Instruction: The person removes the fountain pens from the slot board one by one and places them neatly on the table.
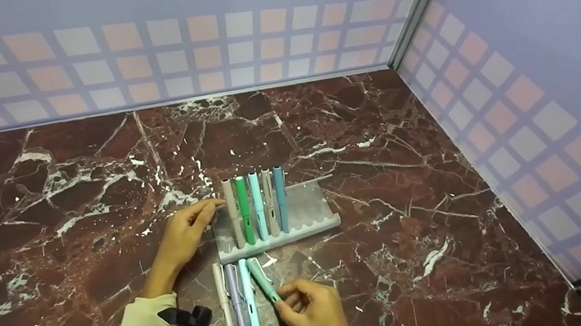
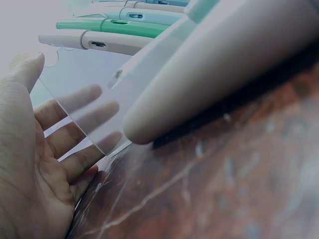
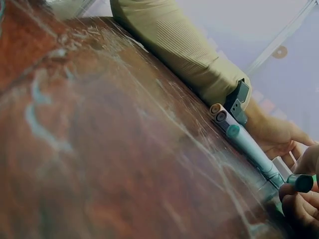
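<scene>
A clear pen stand (image 1: pixel 305 203) with a scalloped front ledge holds several capped pens upright, among them a green pen (image 1: pixel 245 209) and a blue pen (image 1: pixel 281 198). My left hand (image 1: pixel 184 235) holds the stand at its left edge; in the left wrist view its fingers (image 2: pixel 75 134) show through the clear panel, with the thumb at the panel's edge. Between thumb and fingers, my right hand (image 1: pixel 314 310) pinches a teal-green pen (image 1: pixel 263 280) near its lower part, tilted. Beside it lie a light blue pen (image 1: pixel 252 310), a purple pen (image 1: pixel 239 312) and a beige pen (image 1: pixel 226 314).
Everything stands on a dark red marbled table (image 1: pixel 406 260). A checkered wall panel (image 1: pixel 226 30) rises behind, and another panel (image 1: pixel 542 93) stands along the right side. A black strap with a small device (image 1: pixel 193 317) sits on the left wrist.
</scene>
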### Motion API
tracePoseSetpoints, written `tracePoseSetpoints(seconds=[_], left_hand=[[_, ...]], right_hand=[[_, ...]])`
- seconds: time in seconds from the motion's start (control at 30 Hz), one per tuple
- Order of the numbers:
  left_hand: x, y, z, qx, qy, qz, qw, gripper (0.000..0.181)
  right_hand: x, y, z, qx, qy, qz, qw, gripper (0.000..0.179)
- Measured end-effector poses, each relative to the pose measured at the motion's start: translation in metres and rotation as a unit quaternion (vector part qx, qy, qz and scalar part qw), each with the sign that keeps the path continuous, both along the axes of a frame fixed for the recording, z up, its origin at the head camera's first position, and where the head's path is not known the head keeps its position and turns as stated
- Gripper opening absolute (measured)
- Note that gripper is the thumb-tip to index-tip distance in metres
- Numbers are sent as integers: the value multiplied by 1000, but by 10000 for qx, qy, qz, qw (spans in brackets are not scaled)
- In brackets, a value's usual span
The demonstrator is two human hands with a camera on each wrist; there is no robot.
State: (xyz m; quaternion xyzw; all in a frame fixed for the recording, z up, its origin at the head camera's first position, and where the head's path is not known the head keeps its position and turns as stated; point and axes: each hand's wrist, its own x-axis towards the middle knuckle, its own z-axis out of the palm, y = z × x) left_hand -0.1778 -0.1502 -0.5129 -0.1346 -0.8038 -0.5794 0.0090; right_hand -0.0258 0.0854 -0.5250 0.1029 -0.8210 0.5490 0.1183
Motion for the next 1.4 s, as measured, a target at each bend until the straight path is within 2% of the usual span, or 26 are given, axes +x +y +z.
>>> tracePoseSetpoints(seconds=[0.13,0.33,0.5,0.63,0.7,0.8,0.9,0.97,1.07,1.23,1.4], left_hand=[[-1,0,2,27,13,-33,10000,26],[-1,1,-1,-24,157,8,9999,26],[-1,1,-4,20,120,42,9999,25],[0,2,-5,-61,93,142,9998,25],[2,3,0,-103,75,166,9998,25],[8,6,14,-110,66,126,9998,26],[13,7,27,-65,90,55,9999,27],[15,7,30,-40,99,29,9999,26],[12,6,24,-40,67,58,10000,26],[2,2,4,-144,40,145,9998,26],[0,0,-1,-50,125,31,9999,26]], right_hand=[[0,0,4,109,-24,-51,9999,14],[0,-1,3,562,159,-140,9982,15],[-1,-8,0,923,564,-91,9941,17],[-1,-12,-2,1433,875,-136,9857,18],[-2,-14,-2,1711,926,-180,9807,18],[-2,-14,-2,1965,949,-195,9757,19],[-3,-14,-2,1939,946,-146,9763,19],[-3,-14,-2,1846,937,-105,9783,18],[-5,-12,-2,1564,893,13,9837,15],[-16,-7,-5,1044,969,122,9897,10],[-31,-1,-7,1029,1359,9,9854,12]])
